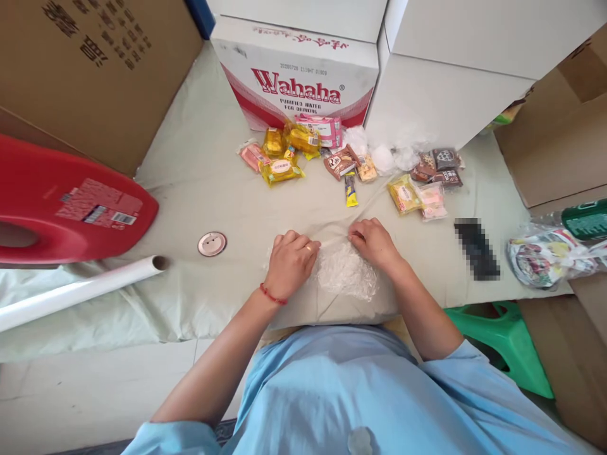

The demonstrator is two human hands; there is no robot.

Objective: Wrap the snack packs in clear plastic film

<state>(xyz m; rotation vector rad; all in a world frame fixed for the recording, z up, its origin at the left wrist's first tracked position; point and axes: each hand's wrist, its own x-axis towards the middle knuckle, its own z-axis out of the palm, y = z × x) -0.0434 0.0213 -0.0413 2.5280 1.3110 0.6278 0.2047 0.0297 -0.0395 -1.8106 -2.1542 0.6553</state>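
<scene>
A crumpled sheet of clear plastic film lies near the front edge of the cloth-covered table, between my two hands. My left hand, with a ring and a red bracelet, is closed at the film's left side, fingers bent and thumb tucked under. On the film's upper right edge, my right hand is closed in a pinch. The fingertips partly hide how much film each one holds. Beyond the hands lie wrapped snacks: a brown packet, a small yellow-and-dark bar and a yellow packet.
A Wahaha water carton stands behind the snacks, beside white boxes. On the left are a red jug, a white roll and a round badge. Rightward lie a blurred dark rectangle and a plastic-wrapped bundle.
</scene>
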